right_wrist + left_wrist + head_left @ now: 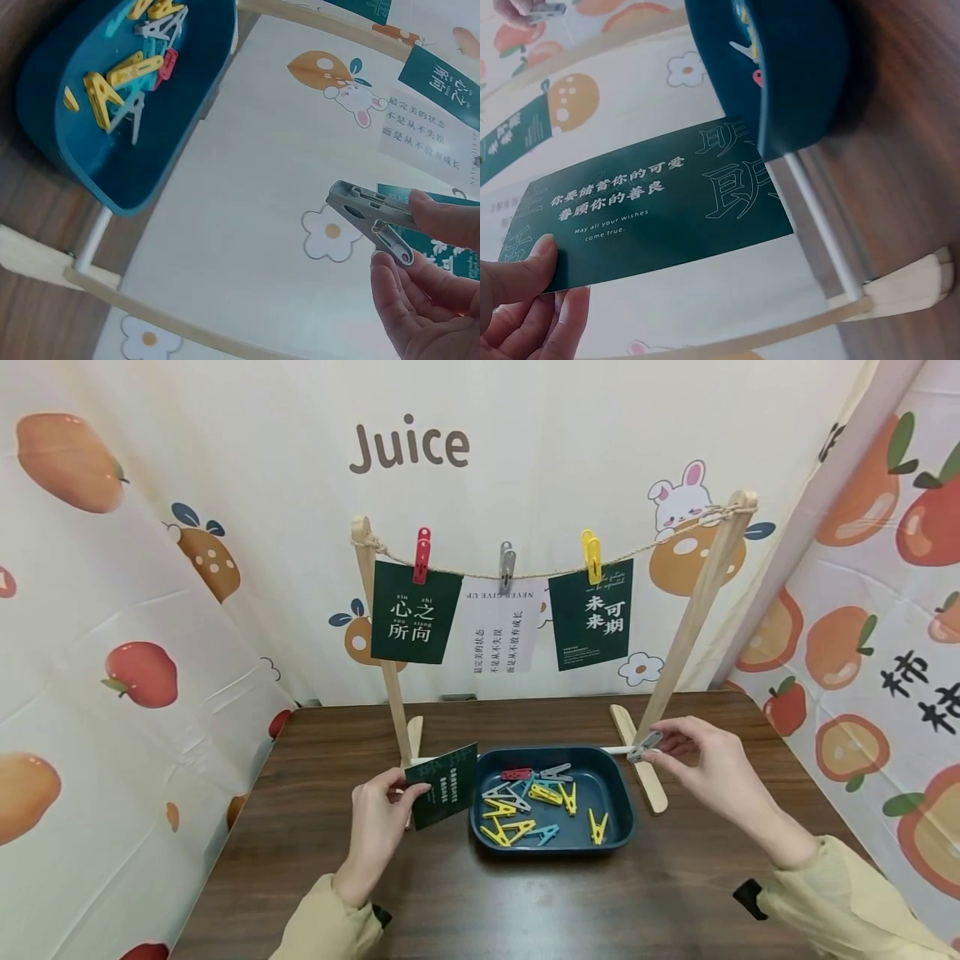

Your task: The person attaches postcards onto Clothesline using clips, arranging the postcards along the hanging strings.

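Between thumb and fingers, my left hand [381, 814] pinches a dark green card [446, 787] by one edge, left of the tray. White lettering covers the card [641, 202] in the left wrist view. My right hand [701, 758] pinches a grey clothespin [647, 746] by its handle ends, over the right foot of the stand; the clothespin [371, 217] points away from the fingers in the right wrist view. Between the hands, a dark blue tray [628, 827] holds several yellow, grey, blue and red clothespins.
A string [547, 574] runs between two wooden posts [693, 602]. From it hang a green card [416, 639] under a red clothespin [422, 556], a white card [498, 635] under a grey one, and another green card [573, 639] under a yellow one. Printed curtains [262, 460] surround the brown table [315, 877].
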`<state>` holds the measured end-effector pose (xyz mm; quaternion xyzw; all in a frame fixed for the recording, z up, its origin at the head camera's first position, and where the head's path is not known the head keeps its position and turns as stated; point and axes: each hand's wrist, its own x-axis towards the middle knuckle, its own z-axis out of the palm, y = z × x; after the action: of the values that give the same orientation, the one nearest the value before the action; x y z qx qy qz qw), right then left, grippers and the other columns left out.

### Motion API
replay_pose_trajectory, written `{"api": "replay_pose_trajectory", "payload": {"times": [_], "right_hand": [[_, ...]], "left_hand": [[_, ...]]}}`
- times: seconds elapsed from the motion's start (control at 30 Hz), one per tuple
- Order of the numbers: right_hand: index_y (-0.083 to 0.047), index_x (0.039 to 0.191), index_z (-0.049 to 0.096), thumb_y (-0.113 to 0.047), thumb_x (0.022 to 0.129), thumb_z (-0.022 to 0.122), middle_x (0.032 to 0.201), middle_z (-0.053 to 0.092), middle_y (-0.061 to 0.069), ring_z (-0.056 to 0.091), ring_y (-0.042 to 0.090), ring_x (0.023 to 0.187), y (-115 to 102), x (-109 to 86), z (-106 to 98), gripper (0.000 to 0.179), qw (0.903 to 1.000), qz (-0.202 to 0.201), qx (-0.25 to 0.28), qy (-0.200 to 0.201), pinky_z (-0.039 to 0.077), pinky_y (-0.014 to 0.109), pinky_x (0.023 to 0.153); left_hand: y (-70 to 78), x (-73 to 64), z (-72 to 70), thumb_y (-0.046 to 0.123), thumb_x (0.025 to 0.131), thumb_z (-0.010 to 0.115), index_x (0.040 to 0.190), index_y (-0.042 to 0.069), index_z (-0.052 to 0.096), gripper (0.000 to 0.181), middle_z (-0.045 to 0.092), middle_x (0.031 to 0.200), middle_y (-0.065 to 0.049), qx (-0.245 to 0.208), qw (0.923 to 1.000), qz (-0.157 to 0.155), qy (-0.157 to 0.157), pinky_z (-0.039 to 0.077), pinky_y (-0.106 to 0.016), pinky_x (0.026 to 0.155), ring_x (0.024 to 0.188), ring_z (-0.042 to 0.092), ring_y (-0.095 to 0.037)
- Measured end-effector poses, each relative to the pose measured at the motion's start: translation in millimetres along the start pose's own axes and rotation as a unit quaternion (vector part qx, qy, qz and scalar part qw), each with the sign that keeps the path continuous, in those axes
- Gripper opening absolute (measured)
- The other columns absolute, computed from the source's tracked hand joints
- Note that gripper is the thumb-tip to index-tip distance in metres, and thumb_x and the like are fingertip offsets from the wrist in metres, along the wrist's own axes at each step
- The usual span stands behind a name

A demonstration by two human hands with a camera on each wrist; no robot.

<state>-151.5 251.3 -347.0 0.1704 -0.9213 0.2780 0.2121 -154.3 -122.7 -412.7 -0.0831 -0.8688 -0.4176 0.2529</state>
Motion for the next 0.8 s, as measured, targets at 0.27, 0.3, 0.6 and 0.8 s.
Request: {"api": "replay_pose_trajectory", "payload": {"times": [0.27, 0.3, 0.6, 0.8], "right_hand": [[0.0, 0.094, 0.062, -0.007, 0.064, 0.078, 0.073, 0.06, 0.001, 0.057, 0.015, 0.063, -8.0, 17.1, -21.3, 0.035, 0.9991, -0.017, -0.039, -0.006, 0.048, 0.027, 0.057], [0.0, 0.094, 0.062, -0.007, 0.064, 0.078, 0.072, 0.06, 0.0, 0.057, 0.015, 0.063, -8.8, 19.1, -24.1, 0.035, 0.9989, -0.02, -0.041, -0.007, 0.048, 0.028, 0.057], [-0.003, 0.093, 0.062, -0.011, 0.064, 0.079, 0.071, 0.058, -0.001, 0.055, 0.011, 0.063, -16.6, 36.8, -43.1, 0.035, 0.9952, -0.04, -0.087, -0.023, 0.048, 0.028, 0.058], [-0.002, 0.096, 0.063, -0.011, 0.066, 0.077, 0.072, 0.058, 0.001, 0.056, 0.014, 0.063, -25.3, 51.4, -56.0, 0.034, 0.9938, -0.04, -0.096, -0.039, 0.048, 0.031, 0.058]], "left_hand": [[21.2, 16.2, 3.8, 0.007, 0.068, 0.075, 0.064, 0.005, 0.06, 0.015, 0.064, 0.067, -0.006, -0.021, 0.9991, 0.021, -0.031, 0.05, -0.025, 0.052, 0.061, 0.06, -0.014], [23.8, 18.1, 4.5, 0.007, 0.068, 0.075, 0.064, 0.005, 0.06, 0.015, 0.064, 0.067, -0.006, -0.023, 0.9989, 0.022, -0.035, 0.05, -0.025, 0.052, 0.06, 0.059, -0.014], [45.3, 36.3, 12.9, 0.007, 0.071, 0.073, 0.075, 0.003, 0.065, 0.01, 0.066, 0.077, -0.008, -0.04, 0.996, 0.028, -0.075, 0.051, -0.026, 0.058, 0.067, 0.062, -0.015], [58.4, 48.8, 20.9, 0.008, 0.072, 0.072, 0.072, 0.004, 0.062, 0.01, 0.065, 0.074, -0.007, -0.033, 0.9937, 0.047, -0.096, 0.05, -0.021, 0.058, 0.063, 0.057, -0.012]]}}
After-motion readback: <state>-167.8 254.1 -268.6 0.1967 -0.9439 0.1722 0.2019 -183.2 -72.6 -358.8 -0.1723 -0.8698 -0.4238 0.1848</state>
